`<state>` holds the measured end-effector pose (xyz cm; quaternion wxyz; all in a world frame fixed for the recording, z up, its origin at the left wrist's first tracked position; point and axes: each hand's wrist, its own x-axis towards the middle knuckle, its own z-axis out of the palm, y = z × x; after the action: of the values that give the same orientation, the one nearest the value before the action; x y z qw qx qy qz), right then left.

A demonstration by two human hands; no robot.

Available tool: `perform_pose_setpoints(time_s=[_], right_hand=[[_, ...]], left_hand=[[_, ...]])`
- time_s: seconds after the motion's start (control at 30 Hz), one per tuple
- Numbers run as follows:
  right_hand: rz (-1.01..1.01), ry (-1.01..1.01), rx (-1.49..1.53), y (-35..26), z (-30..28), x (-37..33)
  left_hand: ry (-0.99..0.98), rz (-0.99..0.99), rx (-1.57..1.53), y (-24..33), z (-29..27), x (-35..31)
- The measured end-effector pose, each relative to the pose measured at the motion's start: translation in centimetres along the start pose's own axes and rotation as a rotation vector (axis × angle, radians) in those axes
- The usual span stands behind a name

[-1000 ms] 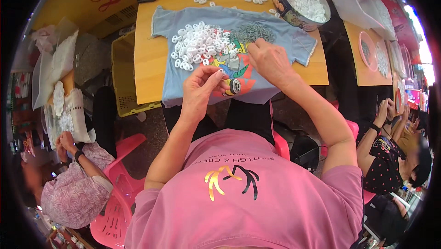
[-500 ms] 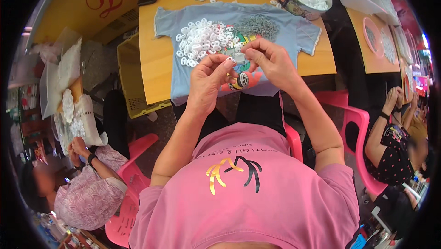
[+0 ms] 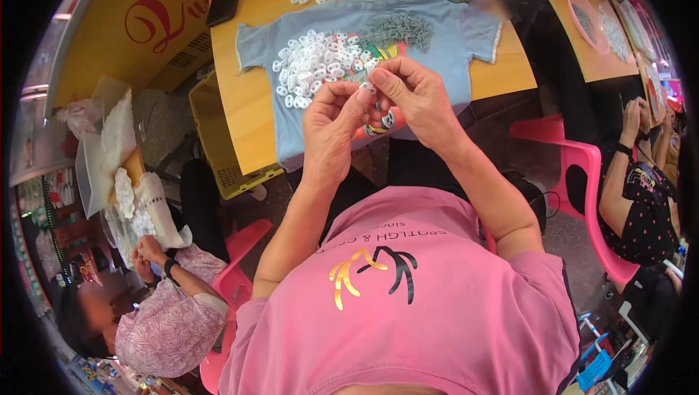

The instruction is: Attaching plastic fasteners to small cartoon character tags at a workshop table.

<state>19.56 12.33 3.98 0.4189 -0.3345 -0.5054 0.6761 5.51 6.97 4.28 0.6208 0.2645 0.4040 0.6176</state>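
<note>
While both the left hand [image 3: 331, 122] and right hand [image 3: 415, 96] pinch a small white ring [image 3: 369, 88] shut between fingertips above the blue shirt [image 3: 444, 38], the fitting looks under way, and pressing it together likely calls for steady alignment.

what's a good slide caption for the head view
Left hand and right hand pinch a small white piece above a blue shirt heaped with white rings.
</note>
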Motion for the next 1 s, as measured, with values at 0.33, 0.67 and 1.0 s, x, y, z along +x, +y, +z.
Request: perform_pose_setpoints(time_s=[0.33,0.67,1.0], right_hand=[[-0.054,0.061,-0.006,0.2,1.0,-0.6],[-0.181,0.103,-0.141,0.8,1.5,-1.0],[-0.125,-0.003,-0.337,1.6,1.3,0.3]], left_hand=[[0.05,0.105,0.054,-0.4,0.4,-0.3],[0.107,0.216,0.299,-0.7,0.3,-1.1],[0.062,0.042,0.189,-0.2,-2.3,-0.3]])
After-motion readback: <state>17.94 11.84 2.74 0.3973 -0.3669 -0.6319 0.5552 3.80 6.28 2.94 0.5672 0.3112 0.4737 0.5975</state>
